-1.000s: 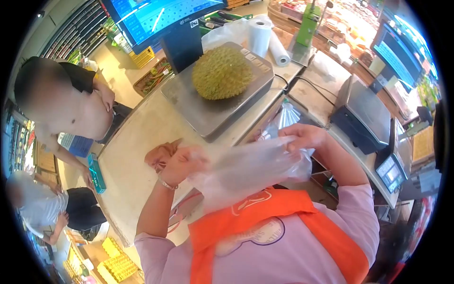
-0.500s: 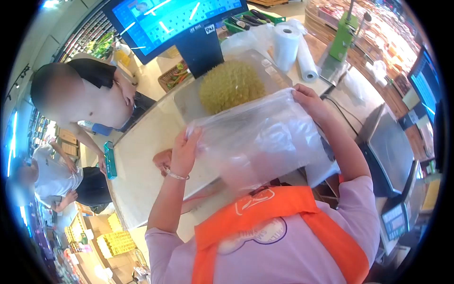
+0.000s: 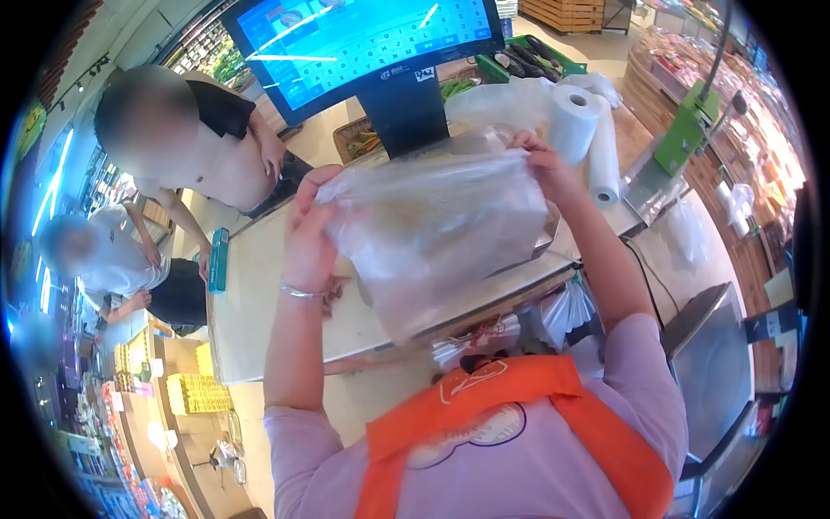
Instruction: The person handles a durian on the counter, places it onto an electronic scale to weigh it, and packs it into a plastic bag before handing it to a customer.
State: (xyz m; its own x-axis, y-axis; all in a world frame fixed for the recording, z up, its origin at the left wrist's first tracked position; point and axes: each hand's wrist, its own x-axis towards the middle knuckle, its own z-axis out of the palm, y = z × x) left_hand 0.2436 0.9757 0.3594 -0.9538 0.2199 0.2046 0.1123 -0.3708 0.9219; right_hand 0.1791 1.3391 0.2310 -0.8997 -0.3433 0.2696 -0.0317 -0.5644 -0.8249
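A clear plastic bag (image 3: 441,233) is stretched between my two hands, its upper edge pulled wide and its body hanging toward me. My left hand (image 3: 313,229) grips the bag's left upper corner, fingers closed on the film. At the right upper corner, my right hand (image 3: 543,164) pinches the edge between thumb and fingers. Behind the bag lies the durian on the scale; only a blurred yellowish shape shows through the film. Small brownish pieces (image 3: 332,296) lie on the counter (image 3: 259,303) beside my left wrist.
A touchscreen monitor (image 3: 372,52) stands beyond the bag. Plastic rolls (image 3: 574,125) and a green bag-sealing device (image 3: 687,130) are on the right. A person (image 3: 216,147) stands across the counter beside a teal box (image 3: 219,259); another person (image 3: 130,259) is farther left. White bags (image 3: 562,313) hang below the counter edge.
Both hands have moved up and away from me with the bag, which now covers the durian that was plainly visible before. The camera view has shifted too.
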